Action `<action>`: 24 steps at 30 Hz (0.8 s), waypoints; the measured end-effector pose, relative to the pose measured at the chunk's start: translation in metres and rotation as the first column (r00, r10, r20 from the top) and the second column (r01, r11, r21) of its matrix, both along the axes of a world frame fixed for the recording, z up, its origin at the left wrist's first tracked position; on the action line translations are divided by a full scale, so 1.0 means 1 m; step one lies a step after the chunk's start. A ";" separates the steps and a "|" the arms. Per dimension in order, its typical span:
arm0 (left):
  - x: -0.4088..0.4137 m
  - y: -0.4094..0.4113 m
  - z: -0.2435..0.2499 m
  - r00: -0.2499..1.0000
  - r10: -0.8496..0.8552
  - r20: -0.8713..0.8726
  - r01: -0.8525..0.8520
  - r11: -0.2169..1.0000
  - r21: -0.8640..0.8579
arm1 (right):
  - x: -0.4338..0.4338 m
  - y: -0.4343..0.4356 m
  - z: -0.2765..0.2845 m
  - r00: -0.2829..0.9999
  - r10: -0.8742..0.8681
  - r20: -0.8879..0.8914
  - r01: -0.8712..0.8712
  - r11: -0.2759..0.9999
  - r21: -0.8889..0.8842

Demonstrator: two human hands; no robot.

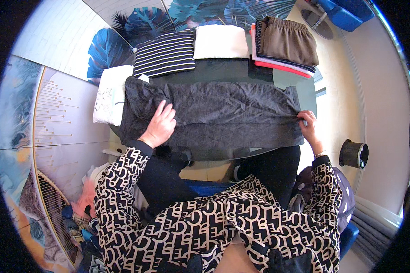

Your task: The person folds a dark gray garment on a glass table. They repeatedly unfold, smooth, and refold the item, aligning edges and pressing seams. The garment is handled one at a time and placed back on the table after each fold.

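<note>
A dark grey cloth garment [225,109], wrinkled on its upper half and with a lengthwise crease, lies stretched across the glass table [212,70] before me. My left hand [161,124] rests on its left part, fingers slightly spread and pointing away from me. At the garment's right end my right hand [308,124] pinches the edge between thumb and fingers. Beyond the garment lie a folded black-and-white striped garment [165,53] and a folded white cloth [221,41]. Brown gathered-waist bottoms [288,42] top a stack of folded clothes at the far right.
A folded white printed garment [106,99] lies at the table's left edge. A dark waste bin [353,153] stands on the floor to the right. Mixed clothes [80,218] are heaped at my lower left, and a patterned dark purple item [343,201] is beside my right arm.
</note>
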State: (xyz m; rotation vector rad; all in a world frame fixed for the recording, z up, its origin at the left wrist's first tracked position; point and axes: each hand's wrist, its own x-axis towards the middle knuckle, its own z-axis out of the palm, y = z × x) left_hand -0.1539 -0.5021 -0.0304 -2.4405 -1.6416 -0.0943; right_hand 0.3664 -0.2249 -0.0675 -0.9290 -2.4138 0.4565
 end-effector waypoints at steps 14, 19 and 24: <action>-0.012 0.000 -0.009 0.941 0.243 0.234 -0.225 0.969 -0.099 | 0.013 0.020 -0.009 0.997 -0.075 -0.012 0.073 0.990 -0.118; -0.038 0.012 -0.027 0.452 0.494 0.743 -0.480 0.837 -0.263 | -0.002 0.051 -0.004 0.985 -0.170 0.004 0.167 0.961 -0.220; -0.082 0.065 -0.001 0.312 0.329 0.891 -0.597 0.797 -0.085 | -0.041 0.107 0.039 0.933 -0.283 -0.223 0.121 0.829 -0.546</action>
